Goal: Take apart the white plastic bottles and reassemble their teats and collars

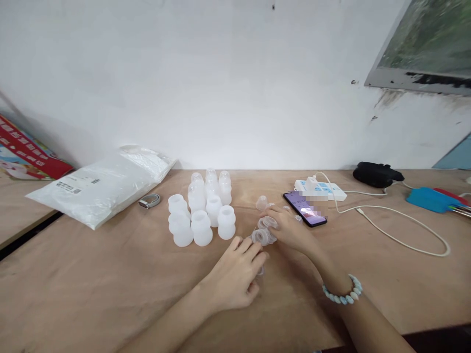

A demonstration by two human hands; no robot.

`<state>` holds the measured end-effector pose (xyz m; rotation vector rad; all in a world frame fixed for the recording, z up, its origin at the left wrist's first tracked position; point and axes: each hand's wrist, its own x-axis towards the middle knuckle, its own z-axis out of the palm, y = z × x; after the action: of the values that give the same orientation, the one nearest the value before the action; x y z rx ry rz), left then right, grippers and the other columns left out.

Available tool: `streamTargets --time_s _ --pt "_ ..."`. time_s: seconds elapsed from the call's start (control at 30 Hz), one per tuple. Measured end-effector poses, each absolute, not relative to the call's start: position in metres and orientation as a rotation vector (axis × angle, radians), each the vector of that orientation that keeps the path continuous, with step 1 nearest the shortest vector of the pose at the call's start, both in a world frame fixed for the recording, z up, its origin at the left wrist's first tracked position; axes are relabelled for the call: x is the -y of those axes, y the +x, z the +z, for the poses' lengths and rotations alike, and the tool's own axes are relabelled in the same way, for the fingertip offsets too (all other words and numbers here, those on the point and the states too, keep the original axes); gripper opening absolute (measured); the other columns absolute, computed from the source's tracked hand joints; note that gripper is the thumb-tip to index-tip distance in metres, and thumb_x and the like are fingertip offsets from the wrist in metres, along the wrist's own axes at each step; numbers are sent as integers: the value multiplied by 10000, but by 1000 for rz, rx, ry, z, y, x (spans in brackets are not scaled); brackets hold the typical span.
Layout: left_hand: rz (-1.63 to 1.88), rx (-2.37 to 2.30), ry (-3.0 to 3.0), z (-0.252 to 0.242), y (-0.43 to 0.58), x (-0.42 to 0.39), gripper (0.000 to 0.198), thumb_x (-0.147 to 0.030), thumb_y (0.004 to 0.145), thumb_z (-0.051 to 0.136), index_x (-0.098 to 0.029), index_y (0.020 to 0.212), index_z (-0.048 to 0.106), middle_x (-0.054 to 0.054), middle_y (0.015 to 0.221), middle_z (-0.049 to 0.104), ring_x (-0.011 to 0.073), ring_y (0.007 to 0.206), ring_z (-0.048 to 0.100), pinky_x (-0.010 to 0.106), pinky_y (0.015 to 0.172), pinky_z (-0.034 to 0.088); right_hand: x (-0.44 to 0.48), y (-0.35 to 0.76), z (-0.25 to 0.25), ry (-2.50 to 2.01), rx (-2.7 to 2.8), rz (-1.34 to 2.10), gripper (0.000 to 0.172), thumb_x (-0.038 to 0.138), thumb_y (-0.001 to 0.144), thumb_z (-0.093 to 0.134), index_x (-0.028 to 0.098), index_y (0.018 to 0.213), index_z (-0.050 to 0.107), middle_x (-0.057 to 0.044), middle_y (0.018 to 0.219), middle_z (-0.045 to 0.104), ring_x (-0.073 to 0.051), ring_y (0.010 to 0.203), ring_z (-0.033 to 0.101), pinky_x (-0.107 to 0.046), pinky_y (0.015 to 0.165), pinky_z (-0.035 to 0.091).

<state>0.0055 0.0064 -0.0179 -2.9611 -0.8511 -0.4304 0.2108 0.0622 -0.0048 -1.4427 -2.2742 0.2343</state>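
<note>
A cluster of small, clear, round plastic pieces, like lids or discs (260,237), lies on the wooden table between my two hands. My left hand (235,274) rests at its near left side, fingers bent and thumb apart. Under its index finger shows one more clear piece (261,270). Reaching in from the right, my right hand (286,228) has its fingers bent over a tilted clear disc (271,222); its fingertips are partly hidden. Left of the hands stand several frosted white, waisted bottles (201,228), with clear domed caps (211,175) on those at the back.
A phone (307,211) lies right of my right hand, beside a white power strip (336,192) with a cable (405,210). A white plastic package (95,191) and a grey wristband (149,201) lie left. Farther right are a black case (377,174) and blue spatula (429,199).
</note>
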Motion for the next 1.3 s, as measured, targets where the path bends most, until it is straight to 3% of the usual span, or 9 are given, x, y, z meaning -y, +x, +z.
streamTargets --time_s 0.13,0.3,0.47,0.6,0.83,0.97,1.13,1.2,1.3 --pt "-490 780 -2924 -29 7 -9 100 -270 850 645 -195 914 627 59 987 622 246 930 539 363 781 368 -63 190 16 -1357 2276 231 279 63 832 553 189 1057 661 -82 1127 697 -273 1089 608 -429 959 420" --pt "-487 755 -2721 -42 7 -16 73 -99 845 604 -158 802 611 74 927 623 238 882 533 357 756 357 -84 137 54 -1127 2328 137 268 41 867 519 170 1053 662 -85 1090 715 -258 1082 605 -430 976 418" --pt "-532 798 -2833 -31 4 -12 110 -265 864 649 -170 909 616 85 1047 626 251 972 523 368 772 375 -122 75 71 -969 2370 -169 306 136 878 626 139 1184 608 -141 1429 515 -325 1335 398 -520 1069 339" --pt "-644 780 -2836 -29 4 -10 122 -288 883 630 -172 918 625 71 996 635 242 976 529 369 804 381 -146 43 62 -1010 2465 -260 272 299 857 717 127 1058 653 -167 1535 378 -401 1451 204 -651 1138 170" --pt "-857 663 -2725 -24 1 -7 108 -177 909 522 -171 845 607 49 858 644 207 817 543 354 715 359 -149 47 76 -996 2386 -240 174 304 840 743 156 868 655 -128 1535 385 -382 1472 175 -679 1148 87" --pt "-1148 699 -2520 -13 -4 -4 221 -118 887 504 -183 1085 580 69 980 659 221 880 579 354 734 377 -125 89 116 -923 2110 -237 215 369 877 689 167 913 627 -108 1485 425 -365 1458 205 -632 1147 116" --pt "-1538 903 -2160 -2 -8 -7 648 -145 818 644 -224 1384 337 148 1262 495 308 1197 480 445 971 416 -65 153 135 -875 1825 42 131 348 943 588 218 933 579 -26 977 647 -209 969 619 -386 898 468" --pt "-1538 963 -2143 1 -9 -9 733 -189 812 678 -206 1423 274 181 1328 455 350 1265 435 496 1017 397 -40 167 120 -940 1769 219 125 347 941 576 228 911 551 -3 816 625 -159 723 616 -287 656 490" --pt "-1398 1025 -2347 4 -9 -10 628 -208 840 638 -180 1381 321 170 1250 585 327 1115 582 453 902 469 -9 168 82 -1047 1778 403 144 353 925 569 231 878 509 9 725 590 -143 594 575 -253 508 436"
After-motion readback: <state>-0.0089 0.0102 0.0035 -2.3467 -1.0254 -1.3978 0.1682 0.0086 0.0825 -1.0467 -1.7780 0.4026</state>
